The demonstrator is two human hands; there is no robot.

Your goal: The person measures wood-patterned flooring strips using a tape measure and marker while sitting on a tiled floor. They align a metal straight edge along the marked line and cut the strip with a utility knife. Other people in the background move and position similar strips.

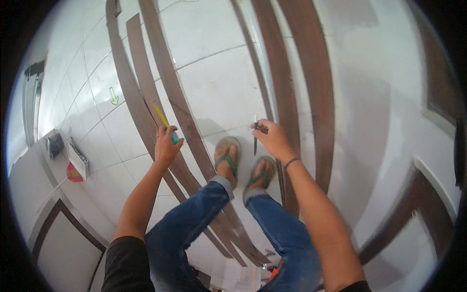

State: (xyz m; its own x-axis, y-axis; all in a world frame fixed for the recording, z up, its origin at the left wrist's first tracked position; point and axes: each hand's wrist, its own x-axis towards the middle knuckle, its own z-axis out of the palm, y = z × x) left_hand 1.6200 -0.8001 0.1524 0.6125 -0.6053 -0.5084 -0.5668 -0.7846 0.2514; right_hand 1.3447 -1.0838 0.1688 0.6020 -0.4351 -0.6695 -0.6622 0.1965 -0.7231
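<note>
Tape measure (175, 137) with its yellow strip (159, 115) out sits in the left grip (166, 147), which is wrapped round it, over long brown boards (165, 61) on the white floor (214, 78), while the right grip (273, 140) pinches a dark pen (255, 147). If the left grip slips, the strip could slide or snap back and nip the skin. A foot (224, 167) bumping the board beside it could knock that board crooked too.

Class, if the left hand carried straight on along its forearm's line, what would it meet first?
Probably the long brown plank just ahead and to the right of the left hand; depth is unclear, so it might pass above it.
</note>
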